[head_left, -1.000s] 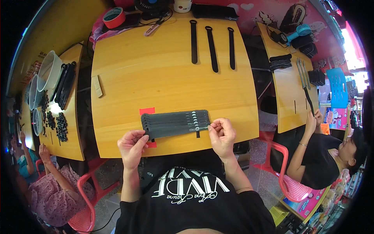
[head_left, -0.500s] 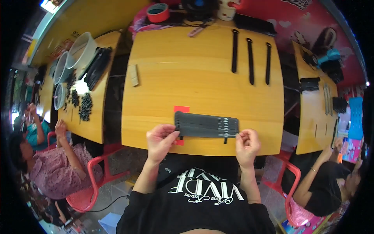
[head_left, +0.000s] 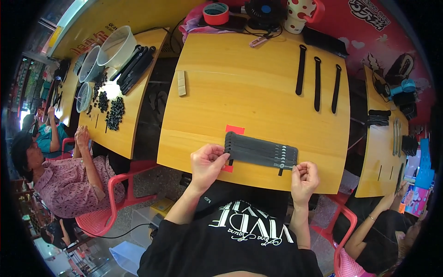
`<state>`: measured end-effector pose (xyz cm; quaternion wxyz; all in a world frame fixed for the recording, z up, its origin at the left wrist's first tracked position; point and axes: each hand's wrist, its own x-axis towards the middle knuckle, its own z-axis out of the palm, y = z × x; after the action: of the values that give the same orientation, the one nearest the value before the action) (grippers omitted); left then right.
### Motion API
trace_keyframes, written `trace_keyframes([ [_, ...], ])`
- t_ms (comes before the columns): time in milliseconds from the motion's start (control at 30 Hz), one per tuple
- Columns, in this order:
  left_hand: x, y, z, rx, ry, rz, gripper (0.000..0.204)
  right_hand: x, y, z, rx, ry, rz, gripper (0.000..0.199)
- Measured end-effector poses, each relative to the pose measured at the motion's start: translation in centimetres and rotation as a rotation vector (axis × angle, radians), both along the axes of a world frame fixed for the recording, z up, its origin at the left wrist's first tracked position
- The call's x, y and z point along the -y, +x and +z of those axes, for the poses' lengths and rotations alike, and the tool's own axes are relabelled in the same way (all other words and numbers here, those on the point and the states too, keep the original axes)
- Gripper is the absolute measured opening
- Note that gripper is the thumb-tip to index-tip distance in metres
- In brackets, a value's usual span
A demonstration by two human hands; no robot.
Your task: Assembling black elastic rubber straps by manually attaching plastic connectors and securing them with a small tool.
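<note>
I've got a stack of black straps point(head_left: 260, 150) right between my left hand point(head_left: 209, 167) and right hand point(head_left: 305, 181), by the near edge of the worktop point(head_left: 254, 87). Left pinches its near left corner, right the near right one, fingertips covering both. Red tape point(head_left: 236, 129) peeks out on two sides; middle's hidden, so can't tell if it's one strip.

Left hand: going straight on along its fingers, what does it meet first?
The stack of black strips, directly ahead: the left hand appears to be pinching its left end, though exact contact is unclear.
</note>
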<state>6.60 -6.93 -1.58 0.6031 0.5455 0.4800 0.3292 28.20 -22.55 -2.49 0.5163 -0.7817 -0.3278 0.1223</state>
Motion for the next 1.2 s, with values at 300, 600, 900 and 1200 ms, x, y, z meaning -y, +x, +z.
trace_keyframes([
  [300, 0.1, 0.1, -0.1, -0.076, 0.119, -0.016, 0.014, -0.1, 0.0, 0.2, 0.004, -0.009, -0.004, 0.018],
  [600, 0.1, 0.3, 0.0, -0.095, 0.136, 0.005, 0.019, 0.0, 0.0, -0.1, 0.006, -0.002, -0.008, 0.019],
  [900, 0.1, 0.5, -0.4, -0.078, 0.144, 0.022, 0.02, 0.0, -0.1, -0.4, -0.003, 0.026, -0.061, 0.021],
  [1200, 0.2, 0.3, -0.4, -0.041, 0.208, -0.022, 0.015, 0.1, 1.0, -0.9, -0.138, 0.142, -0.048, 0.023],
])
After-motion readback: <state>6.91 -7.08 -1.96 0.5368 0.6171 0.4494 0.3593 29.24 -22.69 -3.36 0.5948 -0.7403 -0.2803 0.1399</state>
